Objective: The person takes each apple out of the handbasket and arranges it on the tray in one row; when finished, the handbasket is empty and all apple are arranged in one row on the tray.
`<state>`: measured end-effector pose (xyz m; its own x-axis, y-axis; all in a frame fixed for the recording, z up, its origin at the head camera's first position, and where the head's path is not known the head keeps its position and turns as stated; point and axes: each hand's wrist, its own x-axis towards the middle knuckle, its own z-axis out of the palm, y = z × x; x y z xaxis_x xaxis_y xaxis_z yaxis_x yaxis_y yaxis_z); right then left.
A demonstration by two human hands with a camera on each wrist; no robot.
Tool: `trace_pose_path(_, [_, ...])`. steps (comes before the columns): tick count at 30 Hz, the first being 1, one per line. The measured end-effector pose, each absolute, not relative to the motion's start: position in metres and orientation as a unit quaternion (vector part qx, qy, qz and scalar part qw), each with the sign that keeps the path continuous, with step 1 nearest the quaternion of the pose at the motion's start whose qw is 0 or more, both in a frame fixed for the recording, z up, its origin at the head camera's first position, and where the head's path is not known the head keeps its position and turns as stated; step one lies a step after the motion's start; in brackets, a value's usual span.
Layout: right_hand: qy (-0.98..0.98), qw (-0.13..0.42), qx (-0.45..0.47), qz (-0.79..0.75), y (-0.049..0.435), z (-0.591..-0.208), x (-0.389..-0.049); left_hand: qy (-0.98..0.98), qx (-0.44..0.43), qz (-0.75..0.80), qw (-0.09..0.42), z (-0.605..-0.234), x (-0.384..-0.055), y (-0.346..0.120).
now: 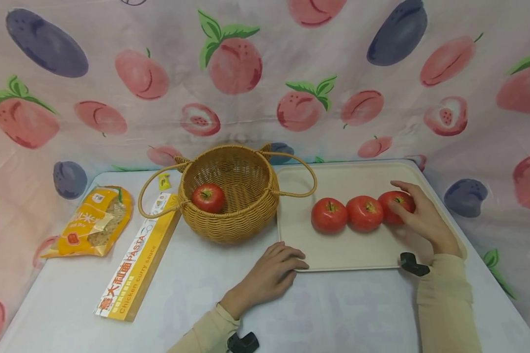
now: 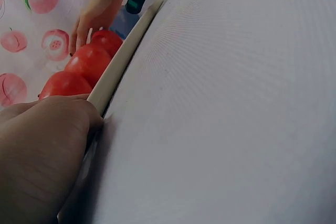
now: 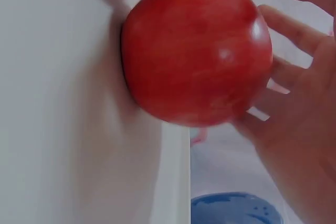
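Cropped sleeves (image 1: pixel 446 306), both hands (image 1: pixel 426 220), rightmost apple (image 1: pixel 394 197) part-covered, perhaps touched

Yellow bag (image 1: pixel 93 223) beside pasta box (image 1: pixel 139 257); fruit-print cloth (image 1: pixel 251 115) behind.

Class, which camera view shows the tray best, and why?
The head view: most of the tray shows, from above. The left wrist view shows mainly its edge; the right wrist view, part of its surface and rim.
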<state>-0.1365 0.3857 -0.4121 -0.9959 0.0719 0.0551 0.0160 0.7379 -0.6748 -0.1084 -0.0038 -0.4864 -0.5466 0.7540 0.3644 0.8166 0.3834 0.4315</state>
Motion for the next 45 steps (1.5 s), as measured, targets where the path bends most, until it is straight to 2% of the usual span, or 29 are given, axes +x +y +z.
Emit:
trace_pose_path(6, [-0.916,0.139,0.028,0.374,0.375,-0.412,-0.144,-0.831,-0.471,-0.289,0.054,-0.485,-0.107,-0.004])
trace_pose_path(9, [-0.909,0.165,0.049,0.379,0.371,-0.412,-0.148,-0.832,-0.469,-0.292,0.052,-0.485,-0.107,-0.005])
trace_pose_path(24, [-0.893,0.164,0.124,0.400,0.313,-0.371,-0.137,-0.828,-0.471,-0.300,0.050,-0.489,-0.106,-0.005])
trace_pose_path(34, [-0.903,0.100,0.107,0.404,0.279,-0.364,-0.143,-0.825,-0.476,-0.300,0.060,-0.490,-0.107,-0.003])
trace_pose_path(39, [-0.903,0.137,0.150,0.378,0.259,-0.361,-0.147,-0.824,-0.477,-0.299,0.067,-0.491,-0.108,-0.003])
trace_pose_path(45, [-0.868,0.178,0.254,0.387,0.241,-0.362,-0.161,-0.824,-0.478,-0.295,0.071,-0.491,-0.108,-0.004])
